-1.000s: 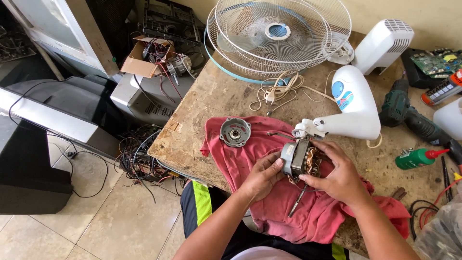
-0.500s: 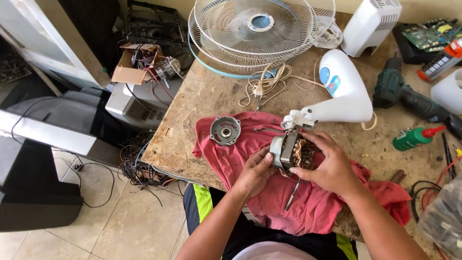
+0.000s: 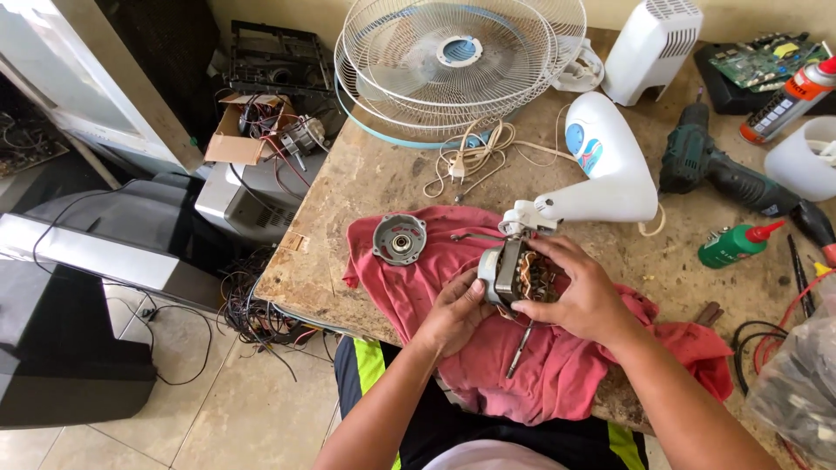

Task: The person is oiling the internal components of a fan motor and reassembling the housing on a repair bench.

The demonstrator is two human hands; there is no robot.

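A wire fan guard (image 3: 453, 61) is lying at the top centre of the frame, with a coiled pale power cord (image 3: 470, 157) sitting just below it. A white plastic housing (image 3: 653, 48) is standing at the upper right, and a dark green cordless drill (image 3: 710, 170) is resting on the stone worktop (image 3: 374, 183) at the right. A green bottle with a red nozzle (image 3: 734, 245) is lying below the drill. A cardboard box of parts (image 3: 248, 130) is sitting at the upper left.

A worn stone-topped workbench (image 3: 383, 183) stands on a pale tiled floor (image 3: 218, 418) in daylight, a white-framed door (image 3: 78, 96) at far left.
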